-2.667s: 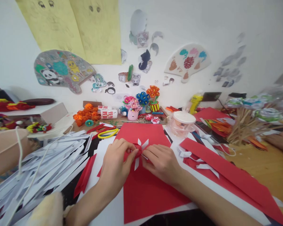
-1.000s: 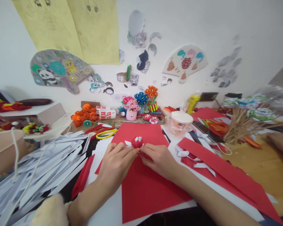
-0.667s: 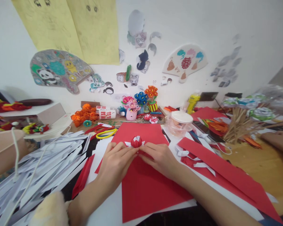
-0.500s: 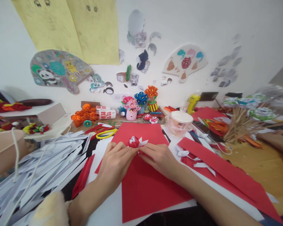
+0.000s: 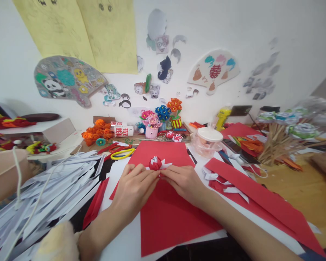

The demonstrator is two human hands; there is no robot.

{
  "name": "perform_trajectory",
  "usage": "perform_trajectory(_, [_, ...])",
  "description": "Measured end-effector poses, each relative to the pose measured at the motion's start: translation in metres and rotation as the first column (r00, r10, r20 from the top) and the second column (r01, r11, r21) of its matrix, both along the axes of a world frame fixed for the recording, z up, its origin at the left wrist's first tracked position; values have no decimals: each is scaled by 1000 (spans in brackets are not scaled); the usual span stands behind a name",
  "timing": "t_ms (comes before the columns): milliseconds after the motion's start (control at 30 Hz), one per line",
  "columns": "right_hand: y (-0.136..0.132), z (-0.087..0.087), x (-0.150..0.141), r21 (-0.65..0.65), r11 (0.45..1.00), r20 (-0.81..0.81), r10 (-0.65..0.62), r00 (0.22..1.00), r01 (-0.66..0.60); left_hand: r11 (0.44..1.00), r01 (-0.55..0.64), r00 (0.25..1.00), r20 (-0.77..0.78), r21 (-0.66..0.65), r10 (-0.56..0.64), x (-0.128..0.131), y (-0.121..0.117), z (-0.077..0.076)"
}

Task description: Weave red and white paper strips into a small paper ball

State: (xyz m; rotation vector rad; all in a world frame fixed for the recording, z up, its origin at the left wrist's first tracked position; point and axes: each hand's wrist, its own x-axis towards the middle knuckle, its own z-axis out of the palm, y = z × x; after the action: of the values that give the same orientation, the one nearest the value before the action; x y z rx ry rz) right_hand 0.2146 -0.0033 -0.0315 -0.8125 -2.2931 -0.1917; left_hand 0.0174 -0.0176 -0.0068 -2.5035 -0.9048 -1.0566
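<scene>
Between my hands is a folded red and white paper flower [image 5: 155,163], with white pointed ends sticking out to its right. My left hand [image 5: 137,183] pinches it from the left, fingertips pressed together. From the other side my right hand [image 5: 183,181] pinches it too, so the two sets of fingertips nearly meet. What lies under the fingertips is hidden. Both hands are over a large red paper sheet [image 5: 174,224], which lies on white sheets [image 5: 127,232].
Many white paper strips [image 5: 57,195] spread at the left, near yellow-handled scissors [image 5: 122,154]. More red sheets [image 5: 258,199] lie at the right. A lidded tub [image 5: 209,139] and small flower pots [image 5: 151,131] stand behind. Another person's hand [image 5: 324,163] shows at the far right.
The paper flower has tipped slightly upright and shifted a little to the right. My hands have hardly moved. The other person's hand at the right edge has moved.
</scene>
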Motion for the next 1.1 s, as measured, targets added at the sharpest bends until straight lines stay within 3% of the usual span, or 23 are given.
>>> perform_trajectory(633, [0, 1, 1, 102, 995, 64, -7, 998, 1, 1000, 9, 999, -44, 3, -9, 1, 0, 0])
perform_trajectory(1100, [-2, -3, -3, 53, 999, 52, -16, 999, 13, 1000, -4, 998, -66, -8, 3, 1, 0, -2])
